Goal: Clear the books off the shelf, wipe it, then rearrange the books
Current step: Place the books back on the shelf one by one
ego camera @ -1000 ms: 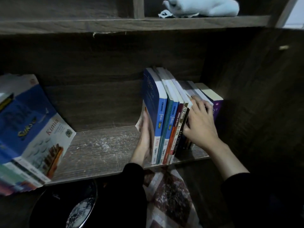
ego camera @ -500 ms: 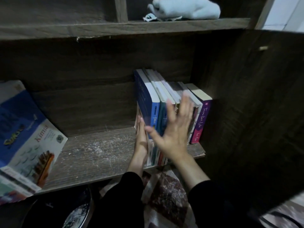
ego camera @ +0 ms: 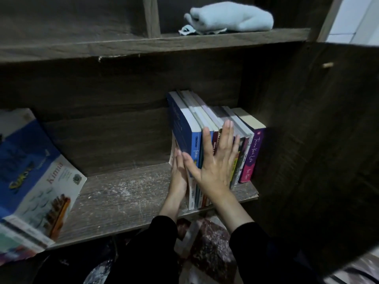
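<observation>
The shelf [ego camera: 127, 193] board is the biggest thing here, scuffed and streaked pale to the left of the row of books [ego camera: 196, 119]. That row stands upright at the board's right end, against the side wall. Well left of the row, a large Kimia book [ego camera: 41, 171] leans with others under it. Above the row, on the next board up, lies a pale blue cloth [ego camera: 231, 18].

My right hand [ego camera: 215, 167] lies flat on the row's spines, fingers straight and spread, holding nothing. My left hand [ego camera: 178, 177] is flat too, pressed against the outer cover of the blue book [ego camera: 184, 128] at the row's left end. The purple book [ego camera: 251, 156] closes the right end.

I judge I am squaring the row. I should push evenly with the right palm so the spines come flush. The left hand should brace firmly so nothing tips. The front books sit close to the board's lip, so I must mind that edge.
</observation>
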